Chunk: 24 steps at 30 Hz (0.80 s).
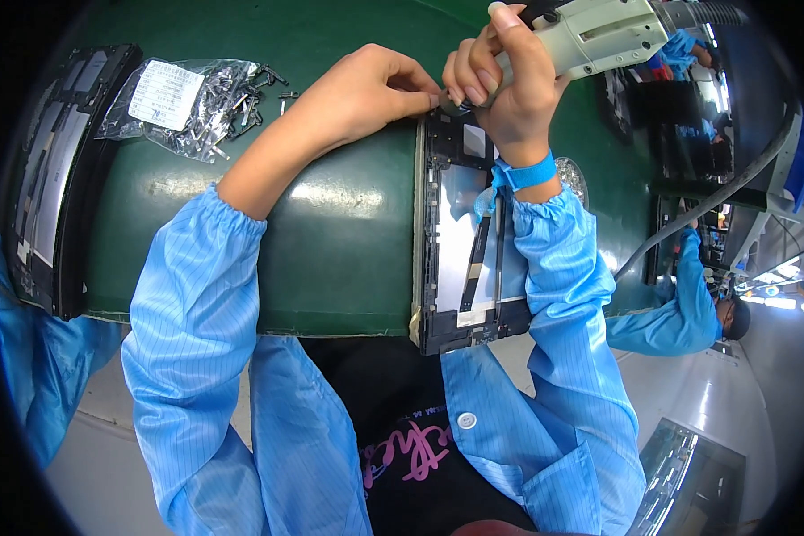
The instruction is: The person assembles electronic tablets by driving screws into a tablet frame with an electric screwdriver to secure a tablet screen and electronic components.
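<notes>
My right hand (514, 89) is wrapped round a pale electric screwdriver (598, 37), whose front end points down-left toward the far edge of an opened tablet-like device (456, 223). The device has a black frame and silver panels inside. It lies at the table's near edge, partly under my right forearm. My left hand (371, 94) reaches to the device's far left corner. Its thumb and index finger are pinched beside the tool's front end. Whatever they hold is too small or hidden to make out. A blue wrist strap (527, 173) circles my right wrist.
Left of my left forearm lies a clear plastic bag (174, 107) with a white label and several small metal parts, some spilling out. A stack of similar devices (58, 179) stands at the far left. A grey cable (732, 186) hangs at the right. A co-worker's blue sleeve (674, 313) shows beyond.
</notes>
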### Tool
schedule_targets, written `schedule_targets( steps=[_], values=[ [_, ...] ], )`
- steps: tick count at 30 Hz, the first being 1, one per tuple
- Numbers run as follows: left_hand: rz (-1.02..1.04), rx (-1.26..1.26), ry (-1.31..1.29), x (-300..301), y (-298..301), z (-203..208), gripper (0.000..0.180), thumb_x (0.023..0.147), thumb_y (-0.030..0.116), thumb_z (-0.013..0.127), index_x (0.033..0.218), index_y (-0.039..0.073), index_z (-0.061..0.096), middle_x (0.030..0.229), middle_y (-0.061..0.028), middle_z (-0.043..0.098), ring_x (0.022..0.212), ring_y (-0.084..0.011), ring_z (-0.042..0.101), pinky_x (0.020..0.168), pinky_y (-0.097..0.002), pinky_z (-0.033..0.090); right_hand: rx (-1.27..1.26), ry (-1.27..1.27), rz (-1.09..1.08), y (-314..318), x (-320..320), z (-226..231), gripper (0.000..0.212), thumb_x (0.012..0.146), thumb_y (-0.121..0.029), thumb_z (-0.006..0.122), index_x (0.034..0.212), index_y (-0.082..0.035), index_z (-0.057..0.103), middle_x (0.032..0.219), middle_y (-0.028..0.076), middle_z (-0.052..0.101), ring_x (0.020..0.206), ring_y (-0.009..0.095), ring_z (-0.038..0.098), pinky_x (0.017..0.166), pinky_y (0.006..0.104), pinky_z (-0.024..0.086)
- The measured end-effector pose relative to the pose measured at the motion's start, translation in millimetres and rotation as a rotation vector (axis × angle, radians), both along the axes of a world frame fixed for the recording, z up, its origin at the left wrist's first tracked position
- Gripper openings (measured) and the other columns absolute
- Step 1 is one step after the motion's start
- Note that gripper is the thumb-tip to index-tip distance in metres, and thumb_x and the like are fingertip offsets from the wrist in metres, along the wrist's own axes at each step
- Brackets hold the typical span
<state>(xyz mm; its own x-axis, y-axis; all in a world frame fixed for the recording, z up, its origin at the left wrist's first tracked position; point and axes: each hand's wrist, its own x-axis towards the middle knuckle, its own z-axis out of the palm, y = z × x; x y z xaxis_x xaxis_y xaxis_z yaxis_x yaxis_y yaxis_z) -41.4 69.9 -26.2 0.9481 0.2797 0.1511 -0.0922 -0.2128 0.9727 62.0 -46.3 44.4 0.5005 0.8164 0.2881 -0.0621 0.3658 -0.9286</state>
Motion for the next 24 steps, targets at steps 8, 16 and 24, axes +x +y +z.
schedule_targets(
  steps=[8,16,24],
  values=[
    [0.006,-0.002,0.014,-1,-2,3,0.025,0.085,0.017,0.07,0.1,-0.004,0.073,0.086,-0.0135,0.073,0.078,-0.0174,0.068,0.076,-0.0298,0.053,-0.002,0.001,0.032,-1,4,-3,0.017,0.102,-0.015,0.049,0.086,-0.008,0.046,0.05,0.001,0.035,0.036,0.015,0.036,0.04,0.0305,0.039],
    [0.003,0.011,0.01,-1,-1,2,0.025,0.085,0.018,0.07,0.099,-0.003,0.074,0.086,-0.014,0.073,0.078,-0.0173,0.068,0.075,-0.0297,0.053,-0.036,-0.033,-0.066,0,-6,5,0.011,0.1,-0.016,0.052,0.098,-0.005,0.051,0.05,0.002,0.036,0.036,0.015,0.037,0.04,0.0306,0.038],
    [0.05,0.002,-0.018,2,3,-2,0.027,0.085,0.018,0.069,0.103,-0.003,0.071,0.089,-0.0159,0.072,0.077,-0.0195,0.068,0.075,-0.0308,0.054,0.254,-0.03,0.218,18,25,-22,0.011,0.1,-0.016,0.053,0.096,-0.005,0.051,0.05,0.001,0.035,0.036,0.014,0.036,0.04,0.0304,0.038]
  ],
)
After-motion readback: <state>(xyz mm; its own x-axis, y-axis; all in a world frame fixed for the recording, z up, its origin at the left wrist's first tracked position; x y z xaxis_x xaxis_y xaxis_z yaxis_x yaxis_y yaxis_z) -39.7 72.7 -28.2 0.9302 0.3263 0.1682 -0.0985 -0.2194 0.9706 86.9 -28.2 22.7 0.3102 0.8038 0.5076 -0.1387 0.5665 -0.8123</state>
